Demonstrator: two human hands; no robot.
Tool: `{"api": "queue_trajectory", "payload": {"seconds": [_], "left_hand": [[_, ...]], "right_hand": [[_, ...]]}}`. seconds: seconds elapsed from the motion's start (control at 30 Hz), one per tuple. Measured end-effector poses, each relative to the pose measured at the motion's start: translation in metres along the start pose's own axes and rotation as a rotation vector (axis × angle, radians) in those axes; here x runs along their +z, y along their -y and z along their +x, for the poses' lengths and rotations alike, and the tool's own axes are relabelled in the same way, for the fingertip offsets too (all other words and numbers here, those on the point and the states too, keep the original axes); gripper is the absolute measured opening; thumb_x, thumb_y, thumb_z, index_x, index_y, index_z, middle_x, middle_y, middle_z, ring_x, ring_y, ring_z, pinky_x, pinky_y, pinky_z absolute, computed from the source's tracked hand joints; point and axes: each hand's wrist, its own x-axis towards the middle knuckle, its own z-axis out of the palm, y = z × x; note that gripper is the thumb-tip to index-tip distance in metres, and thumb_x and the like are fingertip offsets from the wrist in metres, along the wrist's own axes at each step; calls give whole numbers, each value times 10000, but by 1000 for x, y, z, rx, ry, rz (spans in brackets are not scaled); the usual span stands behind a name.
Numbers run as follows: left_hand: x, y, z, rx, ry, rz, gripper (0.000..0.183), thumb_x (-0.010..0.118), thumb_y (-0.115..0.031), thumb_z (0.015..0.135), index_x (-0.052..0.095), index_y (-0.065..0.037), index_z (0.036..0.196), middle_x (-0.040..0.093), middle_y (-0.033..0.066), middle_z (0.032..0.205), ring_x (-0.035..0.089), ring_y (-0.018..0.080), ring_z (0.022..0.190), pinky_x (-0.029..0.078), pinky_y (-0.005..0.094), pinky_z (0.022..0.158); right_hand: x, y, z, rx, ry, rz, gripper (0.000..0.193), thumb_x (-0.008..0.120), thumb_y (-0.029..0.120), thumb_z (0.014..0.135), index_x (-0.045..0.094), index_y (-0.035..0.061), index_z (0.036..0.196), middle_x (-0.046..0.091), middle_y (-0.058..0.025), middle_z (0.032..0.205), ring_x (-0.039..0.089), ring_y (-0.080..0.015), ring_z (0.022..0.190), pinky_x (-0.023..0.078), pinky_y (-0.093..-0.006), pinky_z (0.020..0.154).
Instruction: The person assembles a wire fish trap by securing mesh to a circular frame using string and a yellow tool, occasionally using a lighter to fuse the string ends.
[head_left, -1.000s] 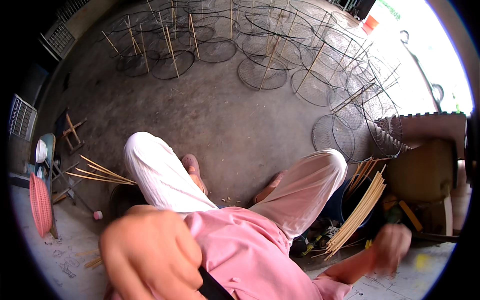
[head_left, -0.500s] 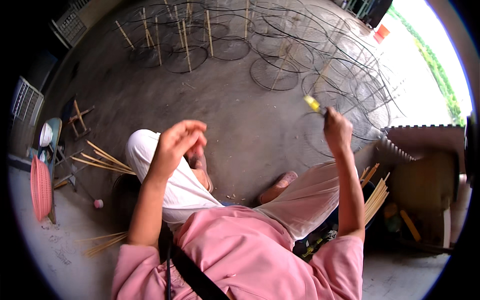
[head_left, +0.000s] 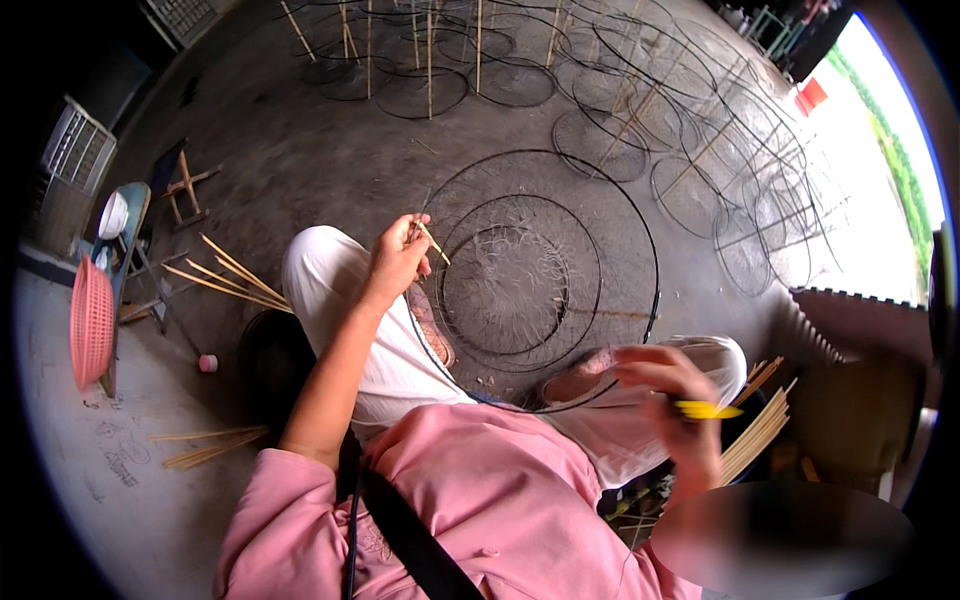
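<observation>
A round net frame, made of dark rings with thin mesh, hangs in front of me between my knees. My left hand is closed at its left rim, pinching a thin bamboo stick that slants across the ring's edge. Whether those fingers also grip the rim cannot be made out. On the lower right, my right hand is smeared by motion, and a yellow-ended tool sticks out from its palm. The tool's kind is not clear.
Several similar net frames with bamboo uprights stand across the floor ahead. Bamboo sticks lie bundled by my right knee, others by my left. A pink basket and white bowl are far left. A blurred oval covers the lower right.
The large net frame now shows between my knees. My left hand has closed on the bamboo stick. My right hand, with the yellow-ended tool, has come back toward my right thigh.
</observation>
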Motion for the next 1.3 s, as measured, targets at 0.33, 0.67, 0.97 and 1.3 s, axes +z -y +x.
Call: {"api": "queue_trajectory", "payload": {"seconds": [0.33, 0.67, 0.97, 1.3], "left_hand": [[-13, -25, -40, -125, 21, 76, 368, 603, -314, 1191, 706, 33, 1257, 712, 59, 903, 597, 78, 494, 406, 253, 428], [37, -86, -50, 399, -20, 605, 752, 861, -181, 997, 497, 32, 1621, 647, 183, 1424, 706, 270, 1179, 587, 366, 917], [83, -158, -37, 132, 383, -222, 129, 747, -102, 1093, 776, -12, 1181, 748, -2, 920, 689, 55, 786, 511, 214, 657], [42, -131, -53, -330, 443, -1384, 136, 654, -135, 1032, 681, -23, 1104, 656, 65, 979, 671, 237, 875, 579, 384, 831]], "right_hand": [[-128, 88, -91, 455, -370, -921, 333, 606, 273, 1123, 744, 27, 1301, 810, -163, 1155, 758, -251, 973, 602, -366, 858], [-151, 98, -124, 325, -654, -1188, 340, 639, 248, 1152, 755, 47, 1401, 796, -55, 1203, 739, -175, 1052, 581, -322, 897], [46, -74, 104, 318, -344, 150, 382, 894, 101, 987, 719, 24, 1317, 594, 80, 906, 492, 3, 783, 422, -197, 681], [-12, -120, 74, 224, -674, 752, 83, 718, 102, 1101, 688, 58, 1037, 611, -16, 814, 453, -66, 576, 330, -239, 505]]}}
